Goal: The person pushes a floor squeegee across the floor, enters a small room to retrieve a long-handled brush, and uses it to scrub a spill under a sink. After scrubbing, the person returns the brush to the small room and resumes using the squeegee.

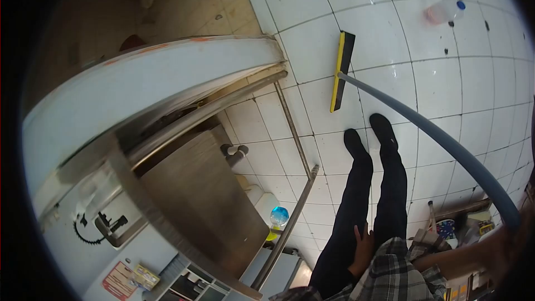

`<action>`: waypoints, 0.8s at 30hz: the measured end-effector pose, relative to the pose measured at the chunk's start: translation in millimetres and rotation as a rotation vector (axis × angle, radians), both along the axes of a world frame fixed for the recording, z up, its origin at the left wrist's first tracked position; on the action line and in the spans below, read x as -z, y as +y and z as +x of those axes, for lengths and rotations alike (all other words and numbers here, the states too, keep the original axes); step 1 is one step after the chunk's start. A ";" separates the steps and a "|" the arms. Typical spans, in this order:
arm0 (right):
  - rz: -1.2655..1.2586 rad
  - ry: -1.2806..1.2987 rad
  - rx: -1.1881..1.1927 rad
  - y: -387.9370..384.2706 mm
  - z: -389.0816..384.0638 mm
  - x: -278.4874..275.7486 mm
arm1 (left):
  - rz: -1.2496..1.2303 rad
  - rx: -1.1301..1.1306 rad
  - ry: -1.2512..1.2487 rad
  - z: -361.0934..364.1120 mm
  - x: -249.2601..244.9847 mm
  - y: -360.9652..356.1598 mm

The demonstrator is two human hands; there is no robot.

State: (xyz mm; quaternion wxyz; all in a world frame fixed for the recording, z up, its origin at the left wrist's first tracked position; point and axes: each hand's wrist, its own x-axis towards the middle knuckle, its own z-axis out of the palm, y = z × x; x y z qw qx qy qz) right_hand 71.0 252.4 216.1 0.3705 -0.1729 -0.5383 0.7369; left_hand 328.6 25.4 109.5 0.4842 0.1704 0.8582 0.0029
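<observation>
A floor squeegee with a yellow and black head (342, 72) rests on the white tiles beyond my feet. Its long grey handle (426, 125) curves through the wide view to the right edge, where my right hand (507, 239) is closed around the upper end; that hand is dark and partly lost at the image border. My left hand (363, 249) hangs by my thigh, fingers stretched and apart, holding nothing. My dark shoes (383, 128) stand on the floor just behind the squeegee head.
A plastic bottle with a blue cap (444, 11) lies on the tiles, dark specks near it. To the left stands a metal-framed counter (295, 128) with a sink tap (106, 228). A container of blue liquid (278, 215) sits below. Assorted items (468, 226) are at lower right.
</observation>
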 end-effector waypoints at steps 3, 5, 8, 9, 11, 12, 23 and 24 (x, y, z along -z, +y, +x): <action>-0.012 -0.029 -0.073 5.1 -3.7 27.0 | 0.014 0.053 -0.044 4.7 3.6 -6.4; -0.038 -0.035 -0.108 6.0 -7.4 43.0 | 0.018 0.077 -0.062 2.2 10.7 -14.0; -0.065 -0.060 -0.126 7.7 -14.8 58.9 | 0.003 0.105 -0.084 -0.1 18.7 -29.8; -0.078 -0.069 -0.128 8.3 -15.6 64.5 | 0.005 0.108 -0.095 -0.5 19.3 -31.2; -0.100 -0.087 -0.151 6.8 -15.8 73.1 | 0.000 0.121 -0.100 -3.3 22.8 -36.9; -0.101 -0.087 -0.143 7.4 -18.3 76.1 | -0.013 0.118 -0.107 -3.9 23.4 -39.6; -0.158 -0.064 -0.198 2.3 -29.5 82.4 | -0.062 0.081 -0.140 -4.6 21.7 -49.7; -0.162 -0.060 -0.204 2.5 -30.2 81.5 | -0.061 0.081 -0.141 -5.5 22.2 -50.6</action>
